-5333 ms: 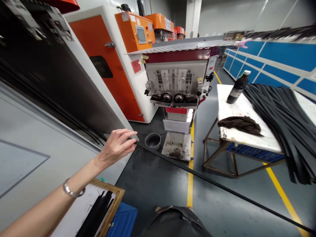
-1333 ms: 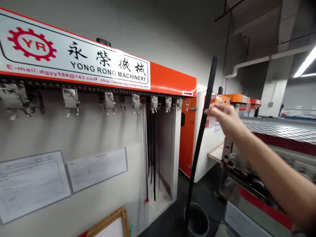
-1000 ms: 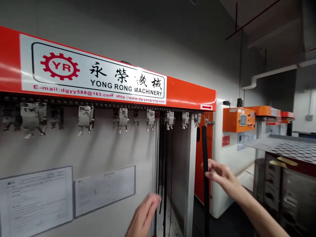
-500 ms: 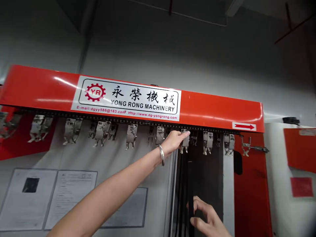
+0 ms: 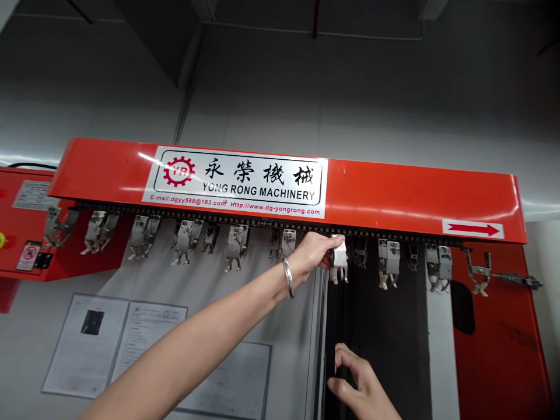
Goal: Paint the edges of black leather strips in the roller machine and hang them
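My left hand (image 5: 321,251), with a silver bangle at the wrist, reaches up from the lower left. Its thumb lies on the front of a metal clip (image 5: 340,261) that hangs under the orange rail; the other fingers are partly hidden behind it. Lower down, my right hand (image 5: 361,379) has its thumb and forefinger curled at a long black strip (image 5: 333,321) running downward below that clip. The strip appears to lie between the fingers, though dark shadow hides its edges.
Similar metal clips (image 5: 237,242) hang in a row from the chain below the orange rail (image 5: 394,192). A red arrow label (image 5: 473,228) is at its right end. Behind are a dark panel (image 5: 389,338), an orange cabinet (image 5: 499,326) and paper notices (image 5: 85,350) on the wall.
The view has shifted, showing more of the machine's left side, and the clips look slightly larger. My left hand stays on the same clip; my right hand is a little left in view.
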Demonstrator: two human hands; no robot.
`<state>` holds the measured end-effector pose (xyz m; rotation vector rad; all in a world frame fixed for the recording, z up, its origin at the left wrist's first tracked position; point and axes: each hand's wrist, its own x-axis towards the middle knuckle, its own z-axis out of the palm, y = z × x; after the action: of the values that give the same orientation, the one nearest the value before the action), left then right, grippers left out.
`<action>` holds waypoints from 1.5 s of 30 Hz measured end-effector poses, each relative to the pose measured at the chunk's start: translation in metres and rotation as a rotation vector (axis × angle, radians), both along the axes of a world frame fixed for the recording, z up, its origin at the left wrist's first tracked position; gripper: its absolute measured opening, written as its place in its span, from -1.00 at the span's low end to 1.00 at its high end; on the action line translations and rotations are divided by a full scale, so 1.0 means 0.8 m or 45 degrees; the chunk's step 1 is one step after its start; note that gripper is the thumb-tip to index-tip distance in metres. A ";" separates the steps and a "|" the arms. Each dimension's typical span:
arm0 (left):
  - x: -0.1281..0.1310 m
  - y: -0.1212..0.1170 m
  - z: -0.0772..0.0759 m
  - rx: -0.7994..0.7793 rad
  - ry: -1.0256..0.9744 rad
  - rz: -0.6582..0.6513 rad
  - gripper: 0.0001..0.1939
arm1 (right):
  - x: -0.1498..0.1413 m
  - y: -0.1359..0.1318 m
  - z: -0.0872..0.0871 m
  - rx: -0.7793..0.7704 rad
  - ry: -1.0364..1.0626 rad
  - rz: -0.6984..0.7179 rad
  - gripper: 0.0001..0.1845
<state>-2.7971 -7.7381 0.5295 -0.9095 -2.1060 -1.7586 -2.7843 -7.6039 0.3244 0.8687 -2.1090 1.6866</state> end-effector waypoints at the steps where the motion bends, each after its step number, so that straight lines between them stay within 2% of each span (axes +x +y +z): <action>1: 0.002 0.000 0.000 -0.003 -0.006 -0.001 -0.62 | -0.002 -0.001 0.003 0.001 -0.004 0.012 -0.80; 7: 0.008 0.002 -0.001 0.018 -0.064 -0.021 -0.63 | -0.023 0.000 0.004 0.031 0.073 0.075 -0.81; 12: 0.009 0.003 -0.004 0.016 -0.028 -0.012 -0.62 | -0.034 0.009 -0.002 0.055 0.084 0.048 -0.80; 19: 0.014 0.003 -0.009 -0.011 0.020 -0.034 -0.53 | -0.033 0.011 -0.002 0.078 0.080 0.053 -0.82; 24: 0.016 0.004 -0.011 -0.015 0.026 -0.043 -0.53 | -0.030 0.010 0.002 0.105 0.110 0.062 -0.82; 28: 0.023 -0.005 -0.028 0.006 0.032 -0.068 -0.57 | -0.030 0.011 0.002 0.084 0.124 0.058 -0.83; 31: 0.025 -0.013 -0.051 0.016 0.014 0.014 -0.52 | -0.028 0.013 0.002 0.066 0.139 0.048 -0.84; 34: 0.020 -0.018 -0.070 -0.056 0.051 0.125 -0.51 | -0.024 0.015 0.003 0.066 0.163 0.024 -0.85; 37: 0.010 -0.015 -0.078 -0.075 0.155 0.184 -0.61 | -0.019 0.015 0.006 0.057 0.177 -0.018 -0.84; 41: -0.002 -0.005 -0.080 -0.065 0.223 0.177 -0.65 | -0.013 0.022 0.004 0.047 0.158 -0.022 -0.85; 42: -0.002 -0.004 -0.082 -0.053 0.212 0.163 -0.64 | -0.011 0.026 0.000 0.033 0.133 -0.003 -0.81; 45: 0.009 -0.011 -0.099 0.041 0.090 0.055 -0.58 | -0.004 0.038 -0.024 -0.116 -0.003 -0.003 -0.39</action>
<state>-2.7903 -7.7466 0.4507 -0.8972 -2.0320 -1.7083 -2.7873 -7.5735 0.3054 0.8373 -2.0167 1.7683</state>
